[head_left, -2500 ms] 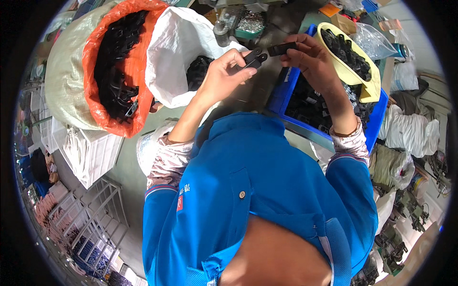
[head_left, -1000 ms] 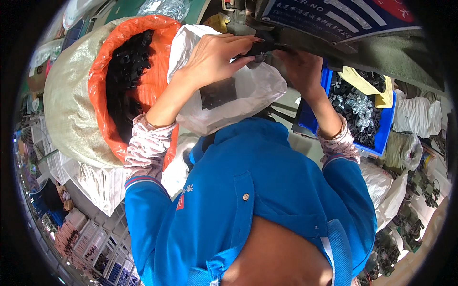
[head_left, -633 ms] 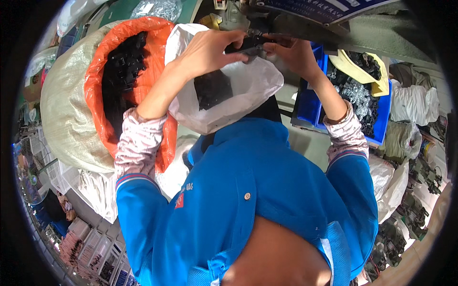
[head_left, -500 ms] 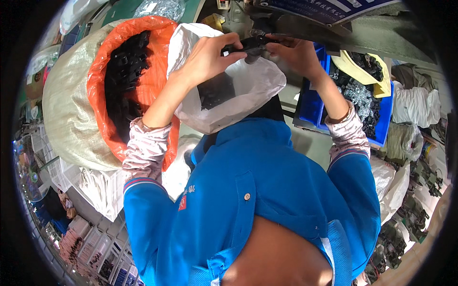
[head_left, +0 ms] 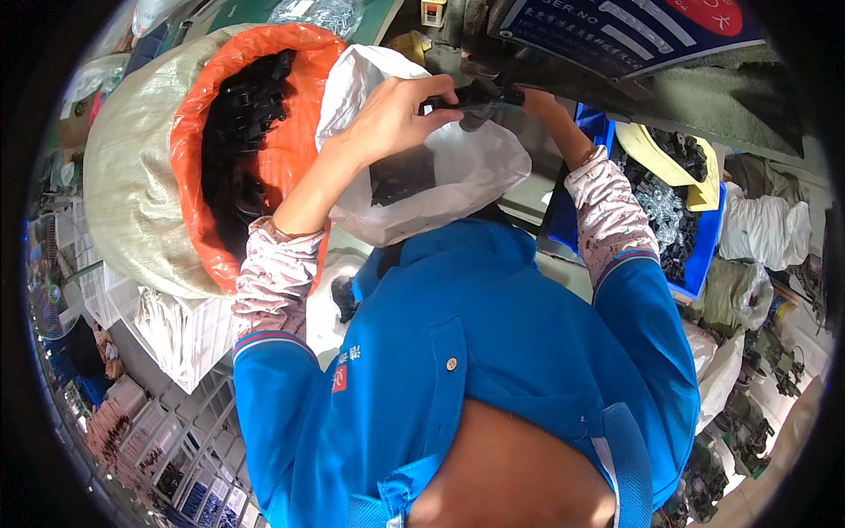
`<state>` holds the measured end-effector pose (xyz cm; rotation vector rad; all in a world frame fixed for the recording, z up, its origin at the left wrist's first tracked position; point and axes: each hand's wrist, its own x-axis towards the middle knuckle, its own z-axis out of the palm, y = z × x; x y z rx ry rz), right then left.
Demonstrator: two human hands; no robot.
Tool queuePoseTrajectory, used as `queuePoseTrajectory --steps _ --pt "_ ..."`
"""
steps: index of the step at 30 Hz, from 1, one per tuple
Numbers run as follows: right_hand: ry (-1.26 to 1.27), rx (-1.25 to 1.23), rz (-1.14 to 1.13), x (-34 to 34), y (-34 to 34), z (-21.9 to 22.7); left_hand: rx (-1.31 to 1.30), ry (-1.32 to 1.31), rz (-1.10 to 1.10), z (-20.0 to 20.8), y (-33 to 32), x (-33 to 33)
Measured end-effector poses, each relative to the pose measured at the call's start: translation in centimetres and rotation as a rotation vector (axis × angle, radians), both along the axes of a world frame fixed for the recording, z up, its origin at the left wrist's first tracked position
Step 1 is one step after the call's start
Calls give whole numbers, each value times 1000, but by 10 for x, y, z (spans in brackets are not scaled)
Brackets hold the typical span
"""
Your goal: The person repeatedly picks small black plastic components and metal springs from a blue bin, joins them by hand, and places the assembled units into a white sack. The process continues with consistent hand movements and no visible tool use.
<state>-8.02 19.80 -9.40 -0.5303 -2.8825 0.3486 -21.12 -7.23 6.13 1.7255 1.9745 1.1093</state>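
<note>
My left hand (head_left: 396, 114) is closed, thumb and fingers pinching the end of a small black part (head_left: 436, 105) above a white bag. The part lies against dark metal fittings of a machine (head_left: 482, 92), so its far end is hard to make out. My right hand (head_left: 539, 103) is on the other side of those fittings, with its fingers hidden in shadow. Beneath both hands the white bag (head_left: 466, 180) gapes, with dark pieces (head_left: 400, 176) inside it.
To the left stands a woven sack (head_left: 132, 167) lined with orange plastic (head_left: 304, 132), full of black parts (head_left: 246, 110). On the right, a blue bin (head_left: 709, 238) holds clear and black pieces plus a yellow tray (head_left: 651, 150). A machine body with a blue plate (head_left: 607, 40) overhangs ahead.
My right hand has gone farther forward, and its fingers have passed out of sight behind the fittings. My left hand keeps its pinch on the black part. The view has shifted slightly.
</note>
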Motion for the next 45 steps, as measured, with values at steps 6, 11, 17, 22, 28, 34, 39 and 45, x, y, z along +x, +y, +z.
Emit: queuePoseTrajectory --steps 6,11,17,22,28,34,39,45 --pt "304 -75 -85 15 61 -77 99 -33 43 -6 2 14" --pt "218 247 -65 0 41 -43 383 354 274 -38 -44 24" --pt "356 -122 -153 5 38 -29 -288 229 976 -74 -158 -20" --pt "522 -1320 -262 15 17 6 -1047 338 981 -129 -247 -81" --pt "434 -1660 -107 38 -75 114 -549 288 1163 -143 -304 -79" --pt "460 -1484 -60 34 -90 118 489 -700 942 -119 -307 -62" --pt "477 -1671 4 16 -86 124 827 -1396 749 -89 -227 -3" --pt "672 -738 29 29 -101 112 605 -1485 484 -90 -134 74"
